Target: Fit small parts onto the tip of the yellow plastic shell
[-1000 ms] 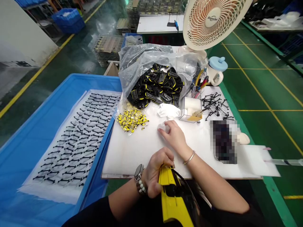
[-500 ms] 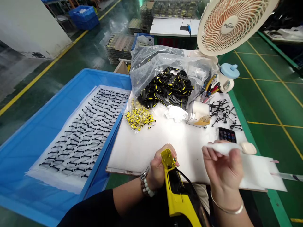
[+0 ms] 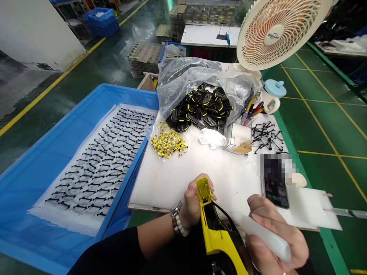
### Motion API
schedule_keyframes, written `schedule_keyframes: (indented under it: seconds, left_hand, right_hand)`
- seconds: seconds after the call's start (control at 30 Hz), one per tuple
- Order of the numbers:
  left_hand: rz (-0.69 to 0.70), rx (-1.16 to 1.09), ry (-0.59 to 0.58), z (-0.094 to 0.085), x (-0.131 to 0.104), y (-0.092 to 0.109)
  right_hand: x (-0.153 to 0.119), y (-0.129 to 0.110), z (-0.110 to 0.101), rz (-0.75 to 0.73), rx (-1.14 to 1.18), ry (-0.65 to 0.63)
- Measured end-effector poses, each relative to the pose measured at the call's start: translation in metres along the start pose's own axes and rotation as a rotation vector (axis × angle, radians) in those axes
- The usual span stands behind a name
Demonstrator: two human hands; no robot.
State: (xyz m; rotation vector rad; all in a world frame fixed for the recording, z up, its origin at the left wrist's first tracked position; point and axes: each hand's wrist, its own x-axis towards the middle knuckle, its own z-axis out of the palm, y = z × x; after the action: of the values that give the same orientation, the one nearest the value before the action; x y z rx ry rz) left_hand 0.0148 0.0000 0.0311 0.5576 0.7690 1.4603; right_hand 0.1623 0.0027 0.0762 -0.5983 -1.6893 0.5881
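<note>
My left hand (image 3: 192, 202) is wrapped round the upper end of a yellow and black plastic housing (image 3: 211, 231), near its small raised yellow flap. A dark curved strip runs along the housing's right side, and its lower part leaves the picture. Between the thumb and fingers of my right hand (image 3: 291, 233) is a thick white stick (image 3: 269, 237). Its blunt end points down to the right, while its far end lies close to the housing; I cannot tell whether they touch.
A blue tray (image 3: 126, 91) at left holds rows of black parts. Small yellow parts (image 3: 168, 143) lie before a plastic bag (image 3: 177, 86) of black-yellow pieces. A clear box (image 3: 239, 143), loose black parts (image 3: 268, 135), a phone (image 3: 275, 194) and a fan (image 3: 273, 34) are at right.
My right hand has come down and left toward the housing, and the stick has turned from nearly level to slanting. My left hand still grips the housing in about the same place.
</note>
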Motion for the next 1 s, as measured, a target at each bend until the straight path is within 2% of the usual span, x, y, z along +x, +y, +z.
schedule_keyframes:
  seconds: [0.23,0.8,1.0]
  left_hand:
    - [-0.018,-0.016,0.027,-0.0028,-0.0016,-0.0061]
    - [-0.021,0.007,0.006,-0.0010,-0.0010,-0.0028]
    - [-0.021,0.026,0.013,0.0000,0.0000,-0.0014]
  right_hand:
    - [0.0027,0.0009,-0.0027,0.009,-0.015,-0.093]
    - [0.0017,0.0022,-0.0064,-0.002,-0.031,-0.101]
    - [-0.0027,0.0017,-0.0062,0.010,-0.044,-0.051]
